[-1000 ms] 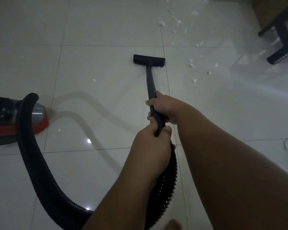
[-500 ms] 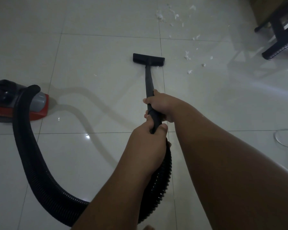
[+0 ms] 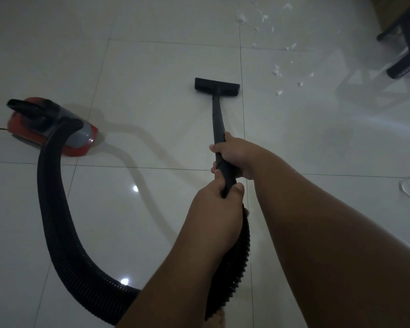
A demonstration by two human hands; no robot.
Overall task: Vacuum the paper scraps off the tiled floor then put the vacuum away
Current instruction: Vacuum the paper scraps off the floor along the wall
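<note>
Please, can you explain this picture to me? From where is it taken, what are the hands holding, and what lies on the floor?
The camera sits on the person's head, looking down. The right hand and the left hand both grip the black vacuum tube, which ends in a flat nozzle resting on the tiled floor. A ribbed hose curves back to the red vacuum body on the left. White paper scraps lie ahead to the right, not yet reached.

View: swung left; vacuum (image 3: 50,127) now fully seen, cord visible at the left edge.
Scraps (image 3: 278,71): shifted toward upper right.
Nozzle (image 3: 217,85): drawn further from scraps.
</note>
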